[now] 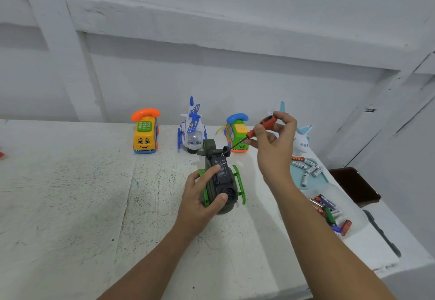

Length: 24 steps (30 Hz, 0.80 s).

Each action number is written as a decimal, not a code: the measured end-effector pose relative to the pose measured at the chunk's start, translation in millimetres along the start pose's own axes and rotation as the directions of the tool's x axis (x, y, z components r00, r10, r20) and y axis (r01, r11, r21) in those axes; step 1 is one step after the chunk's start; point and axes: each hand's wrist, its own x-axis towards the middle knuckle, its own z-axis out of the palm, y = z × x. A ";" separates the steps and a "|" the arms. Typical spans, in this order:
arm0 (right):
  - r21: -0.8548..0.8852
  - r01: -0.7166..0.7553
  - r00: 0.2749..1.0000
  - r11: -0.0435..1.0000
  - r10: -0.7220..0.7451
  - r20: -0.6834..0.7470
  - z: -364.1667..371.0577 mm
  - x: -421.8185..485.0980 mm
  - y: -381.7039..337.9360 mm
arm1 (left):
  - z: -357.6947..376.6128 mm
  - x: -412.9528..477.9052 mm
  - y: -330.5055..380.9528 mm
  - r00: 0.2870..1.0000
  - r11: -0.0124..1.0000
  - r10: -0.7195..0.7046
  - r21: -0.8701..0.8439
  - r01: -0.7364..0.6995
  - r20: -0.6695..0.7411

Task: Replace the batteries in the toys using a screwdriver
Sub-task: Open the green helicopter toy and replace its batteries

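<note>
A dark green toy helicopter (223, 177) lies upside down at the middle of the white table (70, 193), its black underside facing up. My left hand (202, 196) grips its near end, fingers over the belly. My right hand (273, 142) holds a red-handled screwdriver (254, 130) slanted down to the left, its black tip touching the far end of the underside near a small wheel. Loose white batteries (309, 169) lie on a light blue tray (296, 177) to the right. Mixed coloured batteries (330, 212) fill a clear dish nearer me.
Along the wall stand a yellow toy phone-bus (144, 135), a white and blue toy helicopter (191, 130), a green toy phone-car (236, 135) and a white toy plane (301, 142). A dark brown box (353, 184) and a black tool (381, 231) lie at the table's right edge.
</note>
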 end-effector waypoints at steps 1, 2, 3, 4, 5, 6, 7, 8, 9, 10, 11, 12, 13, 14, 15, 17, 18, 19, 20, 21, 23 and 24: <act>-0.011 0.016 1.000 1.000 -0.016 0.001 0.3 -0.7 0.7 | -0.1 0.1 -0.6 1.000 1.000 -0.003 0.000 0.003 0.001; -0.020 0.031 1.000 0.999 -0.031 0.002 0.3 -1.4 0.8 | -0.4 0.2 -1.0 1.000 1.000 -0.004 0.000 0.004 0.001; -0.030 0.048 0.999 0.998 -0.048 0.004 0.0 -1.6 1.2 | -0.5 0.2 -1.5 1.000 1.000 -0.004 0.002 0.004 0.001; -0.044 0.067 0.998 0.997 -0.066 0.005 -0.4 -1.9 1.6 | -0.6 0.1 -1.7 1.000 1.000 -0.005 0.002 0.005 0.001; -0.062 0.086 0.996 0.994 -0.086 0.007 -0.9 -2.1 1.8 | -0.6 0.2 -1.7 1.000 1.000 -0.005 0.000 0.005 0.001; -0.076 0.105 0.994 0.992 -0.104 0.013 -0.9 -2.6 1.3 | -0.5 0.1 -2.0 1.000 1.000 -0.005 -0.003 0.005 0.001; -0.083 0.123 0.992 0.989 -0.121 0.023 -0.6 -3.2 1.0 | -0.4 0.2 -2.4 1.000 1.000 -0.006 -0.005 0.006 0.002; -0.083 0.139 0.990 0.987 -0.136 0.032 0.0 -4.1 0.6 | -0.4 0.3 -2.6 1.000 1.000 -0.009 -0.007 0.009 0.003; -0.084 0.149 0.988 0.985 -0.147 0.037 0.5 -4.9 0.3 | -0.4 0.5 -2.8 1.000 1.000 -0.012 -0.007 0.012 0.003; -0.085 0.153 0.988 0.984 -0.151 0.037 0.9 -5.5 -0.3 | -0.3 0.6 -3.0 1.000 1.000 -0.013 -0.007 0.013 0.003; -0.086 0.153 0.988 0.984 -0.151 0.033 1.2 -5.7 -0.5 | -0.1 0.7 -2.9 1.000 1.000 -0.012 -0.007 0.012 0.002; -0.086 0.150 0.989 0.985 -0.148 0.028 1.2 -5.8 -0.6 | -0.1 0.7 -2.5 1.000 1.000 -0.010 -0.006 0.010 0.001; -0.085 0.147 0.989 0.985 -0.146 0.022 1.0 -6.0 -0.2 | -0.1 0.6 -2.1 1.000 1.000 -0.008 -0.005 0.008 0.000; -0.085 0.146 0.989 0.986 -0.145 0.017 0.9 -6.1 -0.1 | 0.0 0.7 -1.8 1.000 1.000 -0.007 -0.004 0.007 -0.001; -0.087 0.144 0.990 0.986 -0.144 0.013 1.0 -6.3 0.1 | 0.0 0.6 -1.5 1.000 1.000 -0.007 -0.006 0.007 -0.001; -0.086 0.136 0.991 0.987 -0.137 -0.001 1.5 -6.5 0.6 | 0.0 0.6 -1.5 1.000 1.000 -0.006 -0.006 0.006 -0.003; -0.081 0.128 0.992 0.988 -0.129 -0.009 1.5 -6.6 0.9 | 0.1 0.5 -2.0 1.000 1.000 -0.005 -0.004 0.005 -0.001; -0.078 0.123 0.992 0.989 -0.124 -0.013 1.6 -6.6 1.4 | 0.1 0.7 -2.5 1.000 1.000 -0.005 -0.003 0.005 0.000; -0.078 0.123 0.992 0.989 -0.124 -0.010 1.6 -6.7 1.9 | 0.1 0.8 -3.1 1.000 1.000 -0.006 -0.001 0.006 0.000; -0.079 0.127 0.992 0.989 -0.127 -0.004 1.3 -7.0 2.7 | 0.1 1.0 -3.6 1.000 1.000 -0.006 0.002 0.006 0.000; -0.082 0.141 0.990 0.987 -0.141 0.007 0.7 -7.6 4.0 | 0.1 1.3 -4.6 1.000 1.000 -0.006 0.012 0.006 0.000; -0.085 0.150 0.989 0.985 -0.149 0.011 0.6 -7.8 4.3 | 0.0 1.5 -4.9 1.000 1.000 -0.008 0.013 0.008 -0.001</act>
